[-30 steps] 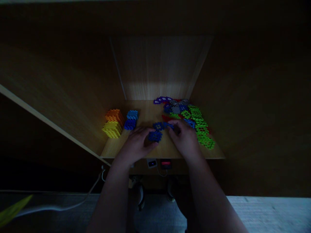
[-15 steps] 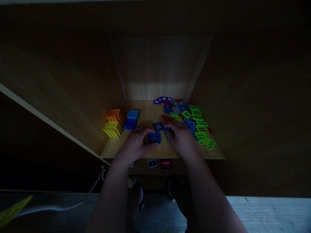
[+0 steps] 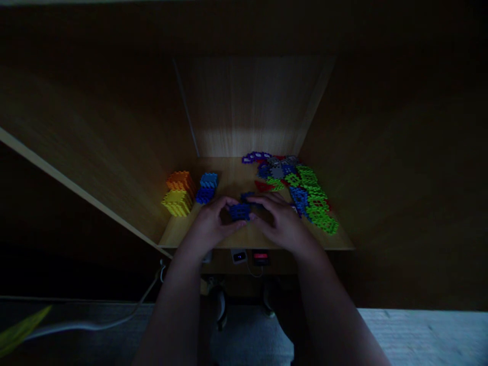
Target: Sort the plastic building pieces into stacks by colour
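My left hand [image 3: 213, 223] and my right hand [image 3: 280, 219] meet over the middle of a small wooden desk [image 3: 236, 175], both closed on a dark blue grid-piece assembly [image 3: 239, 211] held between them. A loose blue grid tile [image 3: 247, 195] lies just behind the fingers, partly hidden. To the right spreads a pile of loose tiles [image 3: 305, 190] in green, blue, purple, grey and red. On the left stand built cubes: an orange cube [image 3: 179, 180], a yellow cube [image 3: 176, 202] and two blue cubes [image 3: 207, 187].
Wooden side panels rise left and right of the desk, with a back panel [image 3: 247, 107] behind. Two small devices with a blue light [image 3: 239, 256] and a red light [image 3: 260, 257] sit under the front edge. A cable [image 3: 125, 315] trails over the floor at lower left.
My right hand moved left from the tile pile and joined my left hand on the blue assembly. The assembly shifted slightly up and left.
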A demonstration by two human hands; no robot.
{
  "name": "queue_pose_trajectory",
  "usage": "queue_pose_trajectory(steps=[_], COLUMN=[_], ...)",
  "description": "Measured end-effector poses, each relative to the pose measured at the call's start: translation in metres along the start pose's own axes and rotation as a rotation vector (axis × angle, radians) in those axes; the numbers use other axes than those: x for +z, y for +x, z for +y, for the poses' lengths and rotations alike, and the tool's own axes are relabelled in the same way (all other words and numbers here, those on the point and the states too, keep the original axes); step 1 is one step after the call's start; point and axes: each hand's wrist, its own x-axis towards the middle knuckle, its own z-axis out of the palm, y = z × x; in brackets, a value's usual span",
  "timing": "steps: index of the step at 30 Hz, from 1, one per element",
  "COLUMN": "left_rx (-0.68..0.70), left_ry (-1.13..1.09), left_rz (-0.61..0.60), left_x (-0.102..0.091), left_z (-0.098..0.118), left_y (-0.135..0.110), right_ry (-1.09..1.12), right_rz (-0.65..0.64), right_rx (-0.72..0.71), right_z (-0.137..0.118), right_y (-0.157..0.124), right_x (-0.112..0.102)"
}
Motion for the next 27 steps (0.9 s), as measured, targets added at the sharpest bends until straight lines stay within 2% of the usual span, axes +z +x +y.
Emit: queue_pose_trajectory(steps=[5,17,23,27], left_rx=[0.008,0.010,-0.009,-0.002], left_ry=[-0.013,-0.044,0.062,0.057], left_rz=[-0.036,-0.177,-0.131,-0.129], left_x=[-0.002,-0.007,-0.017,-0.020], left_z=[-0.002,-0.003,0.001,-0.001], left_y=[-0.001,-0.004,-0.009,-0.010], right_ry=[0.053,0.040,0.016,0.017], right_rz=[-0.113,-0.125,-0.137,-0.138], right_rx=[-0.062,-0.047,-0.066,-0.076], right_z=[0.000,0.006,0.003,0.002], right_y=[0.000,-0.002,0.000,0.001], right_x=[0.001,0.004,0.003,0.003])
